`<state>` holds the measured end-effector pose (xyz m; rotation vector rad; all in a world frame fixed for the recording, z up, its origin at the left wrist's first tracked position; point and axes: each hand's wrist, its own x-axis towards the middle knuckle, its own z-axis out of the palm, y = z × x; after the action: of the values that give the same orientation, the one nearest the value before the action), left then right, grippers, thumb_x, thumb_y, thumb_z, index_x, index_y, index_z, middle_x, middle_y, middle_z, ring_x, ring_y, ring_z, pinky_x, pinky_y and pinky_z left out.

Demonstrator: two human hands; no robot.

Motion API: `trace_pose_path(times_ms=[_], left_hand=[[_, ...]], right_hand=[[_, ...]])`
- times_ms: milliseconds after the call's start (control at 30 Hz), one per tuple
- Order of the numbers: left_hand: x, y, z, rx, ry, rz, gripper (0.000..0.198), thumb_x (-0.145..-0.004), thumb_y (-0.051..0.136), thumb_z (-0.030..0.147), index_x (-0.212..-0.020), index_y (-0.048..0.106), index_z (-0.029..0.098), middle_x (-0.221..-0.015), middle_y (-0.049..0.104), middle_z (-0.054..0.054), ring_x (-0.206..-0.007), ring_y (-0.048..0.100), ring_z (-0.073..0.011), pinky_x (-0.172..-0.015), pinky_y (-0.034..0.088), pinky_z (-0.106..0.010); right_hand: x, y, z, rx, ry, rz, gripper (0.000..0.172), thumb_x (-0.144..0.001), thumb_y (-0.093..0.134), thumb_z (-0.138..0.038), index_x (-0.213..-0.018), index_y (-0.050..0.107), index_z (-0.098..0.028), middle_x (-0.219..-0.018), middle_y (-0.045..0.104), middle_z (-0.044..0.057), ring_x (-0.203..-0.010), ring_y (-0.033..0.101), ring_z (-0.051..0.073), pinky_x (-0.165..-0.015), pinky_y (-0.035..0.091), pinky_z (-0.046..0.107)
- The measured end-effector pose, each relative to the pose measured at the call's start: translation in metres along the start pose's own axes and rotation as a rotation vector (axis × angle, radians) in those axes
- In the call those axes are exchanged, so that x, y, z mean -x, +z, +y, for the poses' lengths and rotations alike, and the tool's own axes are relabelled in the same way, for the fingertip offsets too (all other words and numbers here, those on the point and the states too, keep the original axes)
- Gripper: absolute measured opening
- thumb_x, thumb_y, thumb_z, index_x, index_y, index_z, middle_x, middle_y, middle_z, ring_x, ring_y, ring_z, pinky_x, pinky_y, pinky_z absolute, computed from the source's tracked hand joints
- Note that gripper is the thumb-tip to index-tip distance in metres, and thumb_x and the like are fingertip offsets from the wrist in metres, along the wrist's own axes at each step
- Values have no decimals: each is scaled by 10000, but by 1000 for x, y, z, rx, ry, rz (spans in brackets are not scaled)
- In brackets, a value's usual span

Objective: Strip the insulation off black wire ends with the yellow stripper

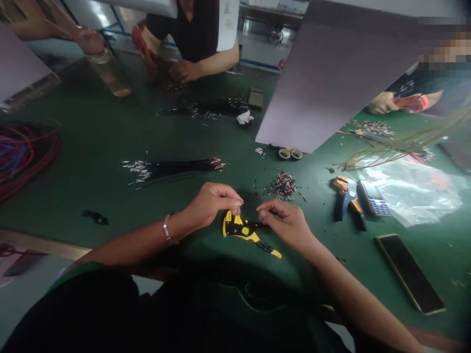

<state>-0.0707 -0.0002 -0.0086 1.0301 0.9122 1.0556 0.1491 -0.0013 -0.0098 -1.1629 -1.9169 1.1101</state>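
My left hand point(212, 203) and my right hand point(283, 224) meet above a yellow-and-black wire stripper point(245, 232) lying on the green mat point(91, 147). The left thumb and forefinger pinch what looks like a thin wire. My right fingers curl close to the stripper's jaws, and whatever they hold is too small to tell. Neither hand clearly touches the stripper. Just beyond the hands lies a small heap of cut wire bits point(283, 186), and a bundle of black wires point(172, 169) with bare ends rests further up the mat.
To the right lie orange-handled pliers point(348, 201), a keypad phone point(373, 198), a smartphone point(409, 273) and a plastic bag point(408, 191). A red-and-blue wire coil point(25, 159) sits far left. A co-worker's hands point(185, 71) work across the mat, beyond more wires.
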Motion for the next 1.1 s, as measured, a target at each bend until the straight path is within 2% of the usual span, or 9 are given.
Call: trace_pose_path(times_ms=[67, 133, 233, 300, 467, 633, 833, 933, 1100], left_hand=[[-1, 0, -1, -1, -2, 9, 5, -692, 731, 130, -692, 729, 126, -525, 658, -8, -539, 625, -117, -610, 497, -256], [-1, 0, -1, -10, -5, 18, 7, -700, 725, 126, -694, 728, 127, -526, 656, -5, -544, 622, -116, -629, 496, -262], [-2, 0, -1, -34, -7, 32, 10, -712, 724, 135, -704, 730, 131, -529, 653, 0, -551, 620, -115, -649, 494, -268], [-3, 0, -2, -48, -8, 41, 18, -716, 729, 147, -705, 730, 133, -531, 652, 1, -555, 620, -117, -659, 493, -272], [-8, -2, -5, -45, -14, 64, 47, -720, 732, 170, -697, 723, 130, -530, 649, -4, -554, 613, -118, -676, 494, -286], [-13, -10, 3, -17, -6, 115, 55, -719, 726, 174, -703, 718, 121, -540, 647, -14, -566, 616, -124, -669, 500, -291], [-15, -17, 22, 54, 17, 195, 60, -702, 731, 166, -708, 715, 108, -527, 621, -10, -549, 602, -126, -614, 492, -284], [-14, -18, 26, 72, 17, 195, 71, -701, 731, 172, -696, 709, 105, -530, 618, -14, -550, 603, -130, -606, 494, -284], [-12, -16, 26, 88, -38, 147, 82, -697, 726, 176, -669, 697, 104, -523, 614, -21, -543, 607, -139, -597, 498, -287]], right_hand=[[8, -1, 2, 189, -104, -54, 130, -833, 587, -242, -922, 651, -171, -812, 687, 53, -739, 660, 178, -686, 546, 327], [19, 0, 6, 356, -174, -112, 257, -824, 619, -284, -1048, 630, -159, -960, 690, 101, -894, 661, 236, -800, 548, 400], [34, 2, 13, 590, -185, -177, 518, -769, 699, -387, -1210, 573, -146, -1152, 640, 151, -1098, 583, 328, -928, 499, 498], [40, 3, 18, 680, -172, -214, 602, -735, 731, -416, -1246, 559, -147, -1192, 608, 158, -1139, 538, 352, -951, 481, 513], [41, 6, 30, 696, -187, -215, 467, -756, 693, -343, -1168, 601, -144, -1144, 595, 160, -1052, 547, 332, -900, 490, 502], [35, 4, 40, 407, -176, -92, 423, -690, 677, -249, -1095, 607, -148, -1089, 608, 149, -1032, 579, 309, -907, 486, 484], [29, -12, 33, -286, 243, -181, 394, -728, 661, -380, -1063, 626, -177, -979, 682, 95, -893, 634, 262, -797, 510, 403], [23, -14, 23, -603, 297, -164, 401, -706, 650, -348, -1066, 627, -173, -991, 687, 98, -903, 631, 260, -812, 502, 394], [19, -3, 18, -679, 328, -105, 464, -666, 670, -164, -1121, 592, -202, -935, 671, 51, -856, 640, 222, -827, 506, 384]])
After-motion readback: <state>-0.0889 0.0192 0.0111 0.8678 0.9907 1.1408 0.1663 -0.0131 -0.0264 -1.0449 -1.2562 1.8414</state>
